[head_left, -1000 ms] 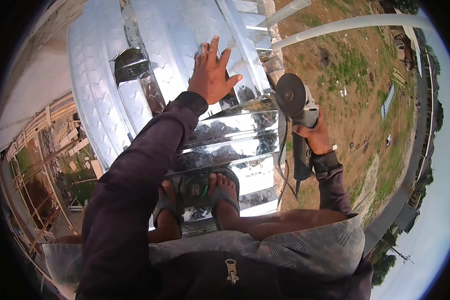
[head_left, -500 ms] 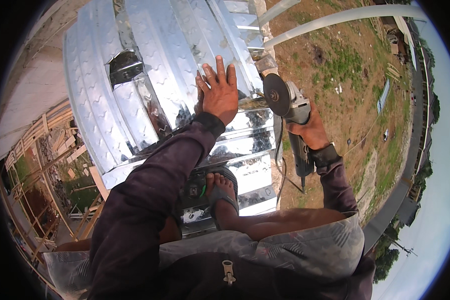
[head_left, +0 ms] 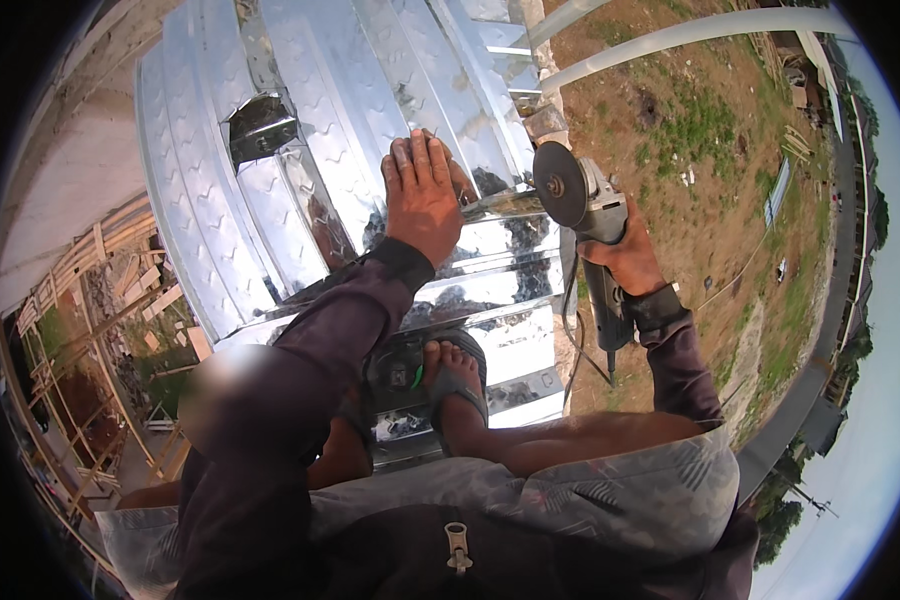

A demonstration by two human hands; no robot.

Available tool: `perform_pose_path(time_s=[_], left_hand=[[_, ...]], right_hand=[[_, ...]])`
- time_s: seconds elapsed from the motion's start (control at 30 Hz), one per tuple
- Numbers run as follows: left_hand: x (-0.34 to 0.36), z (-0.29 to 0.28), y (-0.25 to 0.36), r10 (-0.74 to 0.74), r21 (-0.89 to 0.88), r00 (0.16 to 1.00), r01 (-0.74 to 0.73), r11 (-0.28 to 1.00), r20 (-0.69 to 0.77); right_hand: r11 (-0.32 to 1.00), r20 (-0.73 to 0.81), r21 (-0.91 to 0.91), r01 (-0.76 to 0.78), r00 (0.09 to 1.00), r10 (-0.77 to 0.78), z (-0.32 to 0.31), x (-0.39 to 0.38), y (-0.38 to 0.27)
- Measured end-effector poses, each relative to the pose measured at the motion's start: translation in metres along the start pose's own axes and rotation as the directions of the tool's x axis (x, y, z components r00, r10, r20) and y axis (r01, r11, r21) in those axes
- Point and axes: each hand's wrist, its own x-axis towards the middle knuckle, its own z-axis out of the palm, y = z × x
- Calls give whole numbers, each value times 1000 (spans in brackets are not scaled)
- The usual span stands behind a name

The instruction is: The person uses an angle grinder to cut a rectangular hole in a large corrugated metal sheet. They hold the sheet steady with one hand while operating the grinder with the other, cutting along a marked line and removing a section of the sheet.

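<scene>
My right hand (head_left: 625, 250) is wrapped round the body of an angle grinder (head_left: 602, 215), whose dark cutting disc (head_left: 560, 184) stands at the right edge of the shiny metal roofing sheet (head_left: 345, 95). Whether the disc touches the metal I cannot tell. Flat on the sheet lies my left hand (head_left: 422, 200), fingers stretched out, left of the disc. A cut edge runs across the sheet between hand and disc. Further left, a dark ragged hole (head_left: 261, 130) opens in the sheet.
My sandaled foot (head_left: 457, 380) rests on the lower metal panels, beside a dark device with a green part (head_left: 400, 375). The grinder's cord (head_left: 575, 350) hangs by the roof edge. Beyond it, grassy ground (head_left: 710, 130) lies far below. Timber framing (head_left: 85, 330) stands at the left.
My left hand has shifted slightly left and down on the sheet, its fingers now closer together. The grinder stays at the sheet's edge, and the whole view has shifted a little.
</scene>
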Motion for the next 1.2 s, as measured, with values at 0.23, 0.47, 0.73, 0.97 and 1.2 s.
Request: perform_pose_path(time_s=[0.23, 0.47, 0.73, 0.97, 1.2], left_hand=[[4, 13, 3, -46, 46, 998, 48, 998, -53], [6, 26, 6, -55, 180, 998, 62, 982, -40], [8, 21, 10, -42, 189, 997, 55, 980, -71], [7, 21, 12, -35, 164, 991, 56, 985, -127], [5, 25, 12, -22, 136, 979, 50, 990, -202]], right_hand=[[999, 11, -31, -19, 1000, 19, 1, 1, -9], [995, 40, -77, -67, 997, 71, -1, 4, -13], [989, 72, -124, -80, 993, 89, 2, 5, -12], [988, 93, -143, -57, 993, 71, -3, 9, -3], [986, 73, -146, -81, 993, 93, 4, 7, -14]])
